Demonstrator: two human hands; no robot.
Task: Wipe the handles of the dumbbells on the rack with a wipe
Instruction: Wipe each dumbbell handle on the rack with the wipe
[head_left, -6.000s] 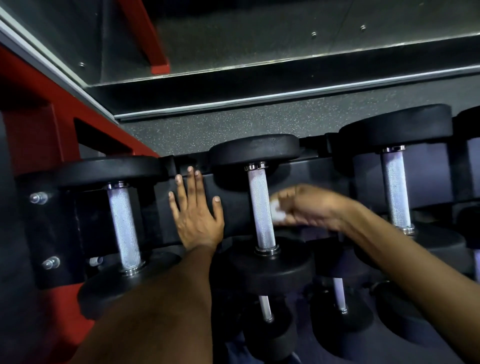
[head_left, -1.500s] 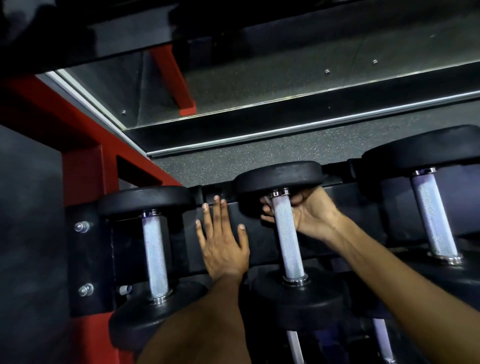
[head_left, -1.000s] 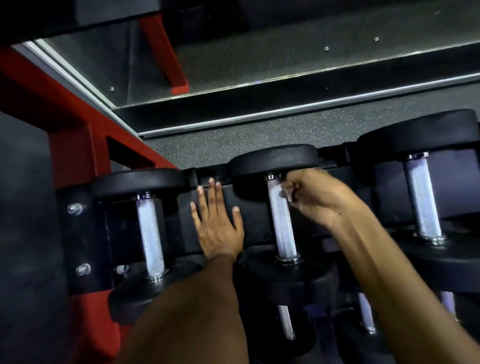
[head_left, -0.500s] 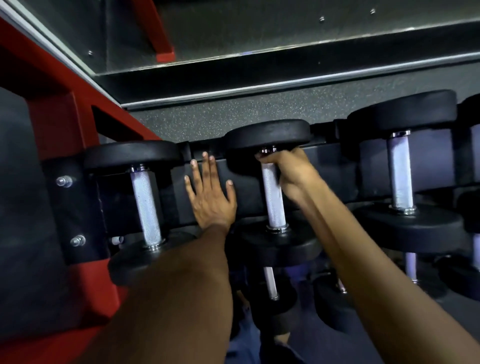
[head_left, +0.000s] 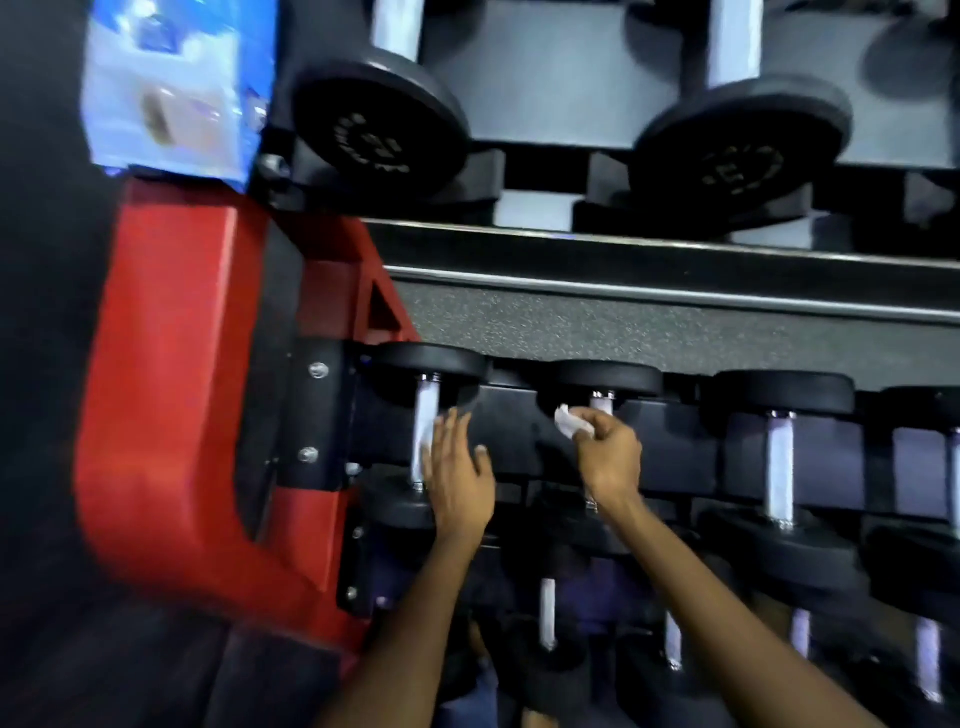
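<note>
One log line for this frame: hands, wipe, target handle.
left hand: open, beside end handle | right hand: pinching wipe | at second handle

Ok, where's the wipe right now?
In the head view the wipe is pinched in the right hand, near the top of the second dumbbell handle from the rack's red end frame, just right of the left hand.

place: gym | evidence: tiered red rack (head_left: 171, 395) of dumbbells (head_left: 602, 384), speckled rubber floor (head_left: 649, 332)

White wipe (head_left: 571, 422) (crumpled) — beside dumbbell handle (head_left: 601, 402).
</note>
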